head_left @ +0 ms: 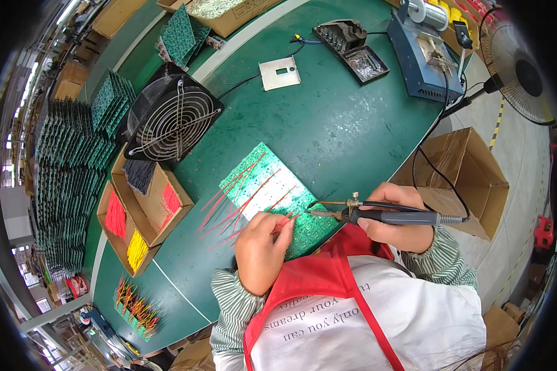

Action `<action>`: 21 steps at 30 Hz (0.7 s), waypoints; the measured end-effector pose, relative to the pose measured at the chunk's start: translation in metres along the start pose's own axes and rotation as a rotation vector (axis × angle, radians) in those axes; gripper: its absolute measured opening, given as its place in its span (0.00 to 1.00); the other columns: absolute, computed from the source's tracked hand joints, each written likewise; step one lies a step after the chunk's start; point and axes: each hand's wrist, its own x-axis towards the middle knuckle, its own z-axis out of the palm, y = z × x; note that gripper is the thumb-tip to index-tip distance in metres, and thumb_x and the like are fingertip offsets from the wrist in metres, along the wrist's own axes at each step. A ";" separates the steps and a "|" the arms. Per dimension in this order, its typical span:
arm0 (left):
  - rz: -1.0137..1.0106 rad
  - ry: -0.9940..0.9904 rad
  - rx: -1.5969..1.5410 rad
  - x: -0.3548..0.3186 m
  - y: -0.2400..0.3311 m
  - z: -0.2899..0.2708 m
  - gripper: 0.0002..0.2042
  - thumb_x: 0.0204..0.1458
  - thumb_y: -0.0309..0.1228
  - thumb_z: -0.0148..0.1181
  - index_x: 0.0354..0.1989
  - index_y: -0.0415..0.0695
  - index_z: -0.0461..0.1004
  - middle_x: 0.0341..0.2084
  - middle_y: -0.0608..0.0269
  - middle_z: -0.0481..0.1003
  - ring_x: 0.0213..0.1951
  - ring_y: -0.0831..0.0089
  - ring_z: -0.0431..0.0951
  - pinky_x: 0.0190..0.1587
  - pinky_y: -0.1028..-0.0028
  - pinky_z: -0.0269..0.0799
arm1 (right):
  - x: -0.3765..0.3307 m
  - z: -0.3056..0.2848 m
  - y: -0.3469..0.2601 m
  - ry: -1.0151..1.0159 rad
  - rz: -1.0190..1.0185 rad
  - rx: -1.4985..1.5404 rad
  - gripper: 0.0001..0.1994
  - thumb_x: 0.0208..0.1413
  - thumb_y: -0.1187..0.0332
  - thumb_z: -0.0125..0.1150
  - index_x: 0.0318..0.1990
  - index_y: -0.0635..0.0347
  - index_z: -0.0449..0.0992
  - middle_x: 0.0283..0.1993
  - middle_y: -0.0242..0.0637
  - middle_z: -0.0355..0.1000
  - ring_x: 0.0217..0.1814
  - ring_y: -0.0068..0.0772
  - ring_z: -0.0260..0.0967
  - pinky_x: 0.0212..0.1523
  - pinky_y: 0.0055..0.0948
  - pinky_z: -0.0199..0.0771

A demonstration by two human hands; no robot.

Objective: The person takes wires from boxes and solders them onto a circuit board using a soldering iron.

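Observation:
A green circuit board panel (315, 230) lies on the green work table in front of me, its near edge by my apron. Several red wires (249, 199) stick out from it toward the left. My left hand (261, 248) is closed in a pinch on a red wire at the board's near left part. In my right hand (396, 216) is a soldering iron (387, 216) with a thin feed tube fixed above its shaft by a brass clamp. The iron's tip meets the board close to the pinched wire's end; whether they touch I cannot tell.
Left of the board stands a black fan (176, 117). A cardboard box (167, 213) holds red, yellow and dark wires. Stacked boards (74, 161) rise at far left; a wired board (135, 312) lies below. A blue solder feeder (424, 55) and open carton (458, 179) are right.

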 end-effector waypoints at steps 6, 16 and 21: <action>-0.003 -0.011 -0.030 0.002 -0.004 0.006 0.05 0.46 0.23 0.65 0.29 0.36 0.76 0.23 0.61 0.73 0.19 0.77 0.66 0.21 0.77 0.60 | 0.003 0.001 0.003 0.010 -0.049 -0.020 0.08 0.44 0.70 0.67 0.28 0.63 0.73 0.19 0.30 0.70 0.20 0.18 0.66 0.21 0.21 0.64; 0.021 -0.002 0.006 0.003 -0.004 0.008 0.04 0.46 0.23 0.65 0.28 0.37 0.75 0.23 0.61 0.73 0.19 0.77 0.67 0.20 0.77 0.61 | 0.003 0.000 0.003 -0.002 -0.009 -0.019 0.08 0.44 0.70 0.66 0.28 0.63 0.73 0.19 0.30 0.70 0.19 0.19 0.66 0.21 0.22 0.64; -0.009 -0.025 0.028 0.002 -0.002 0.005 0.05 0.47 0.24 0.65 0.29 0.37 0.76 0.24 0.60 0.73 0.20 0.75 0.69 0.22 0.76 0.63 | 0.003 -0.003 0.002 0.014 -0.058 -0.045 0.09 0.44 0.70 0.67 0.29 0.64 0.74 0.20 0.31 0.70 0.21 0.19 0.67 0.23 0.22 0.66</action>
